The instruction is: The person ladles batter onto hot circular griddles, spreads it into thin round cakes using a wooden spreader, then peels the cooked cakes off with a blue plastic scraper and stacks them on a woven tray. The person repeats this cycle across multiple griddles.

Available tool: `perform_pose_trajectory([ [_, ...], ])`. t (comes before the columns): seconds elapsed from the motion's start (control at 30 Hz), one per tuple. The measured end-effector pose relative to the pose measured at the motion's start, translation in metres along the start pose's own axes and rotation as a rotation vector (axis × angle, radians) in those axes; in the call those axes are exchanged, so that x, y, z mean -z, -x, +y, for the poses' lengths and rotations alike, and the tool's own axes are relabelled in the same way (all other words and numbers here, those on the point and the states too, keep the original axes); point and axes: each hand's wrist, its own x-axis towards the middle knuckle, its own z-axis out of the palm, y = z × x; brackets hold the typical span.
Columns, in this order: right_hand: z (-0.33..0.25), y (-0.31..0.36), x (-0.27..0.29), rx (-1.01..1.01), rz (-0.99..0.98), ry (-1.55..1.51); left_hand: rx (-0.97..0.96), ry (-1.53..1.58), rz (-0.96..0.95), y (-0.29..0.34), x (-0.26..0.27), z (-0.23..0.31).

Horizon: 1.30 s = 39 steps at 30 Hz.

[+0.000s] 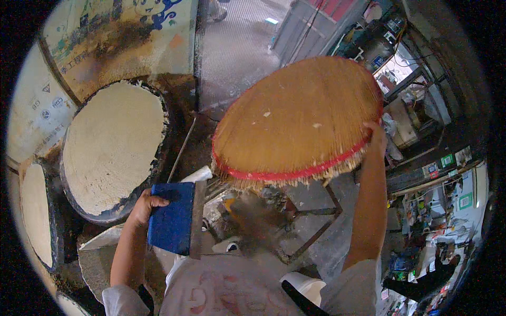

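My left hand (142, 207) is closed on a wide blue scraper (171, 218), a flat blade with a grey strip along its right side. The thumb lies over its face; the other fingers are hidden behind it. With my right arm stretched out, my right hand (375, 138) grips the edge of a large round straw lid (300, 116) with a red-bound rim and frayed straw ends. The lid hangs tilted in the air, with small pale flakes on it. To the left, a round black griddle is covered by a pale, thin flatbread (113, 147) with ragged edges.
Another griddle with a pale sheet (37, 210) stands at the far left. A thin stick (183, 147) leans between griddle and lid. Below the lid is a metal frame (316, 237). A white bucket (305, 287) sits near my body, and a cluttered shelf (427, 226) lines the right.
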Motion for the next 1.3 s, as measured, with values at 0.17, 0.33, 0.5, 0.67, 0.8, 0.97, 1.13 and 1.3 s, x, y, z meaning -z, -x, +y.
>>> perform_pose_trajectory([
  [0.17,0.02,0.116,0.116,-0.038,0.301,-0.198,0.063,-0.026,0.138,0.033,-0.024,-0.041],
  [0.33,0.115,0.243,0.244,-0.074,0.536,-0.25,0.072,0.042,0.325,0.057,-0.049,-0.09],
  [0.5,0.265,0.317,0.326,-0.319,0.606,-0.373,0.113,0.087,0.34,0.084,-0.066,-0.118],
  [0.67,0.371,0.348,0.327,-0.527,0.536,-0.505,0.095,0.025,0.357,0.107,-0.081,-0.128],
  [0.8,0.389,0.353,0.329,-0.611,0.41,-0.594,0.051,-0.056,0.376,0.122,-0.097,-0.124],
  [0.97,0.397,0.359,0.33,-0.692,0.303,-0.781,0.068,0.041,0.462,0.13,-0.103,-0.129],
  [1.13,0.397,0.37,0.313,-0.713,0.282,-0.648,0.023,0.079,0.467,0.083,-0.062,-0.171],
  [1.3,0.379,0.415,0.273,-0.657,0.202,-0.711,-0.085,0.084,0.164,0.025,-0.051,-0.231],
])
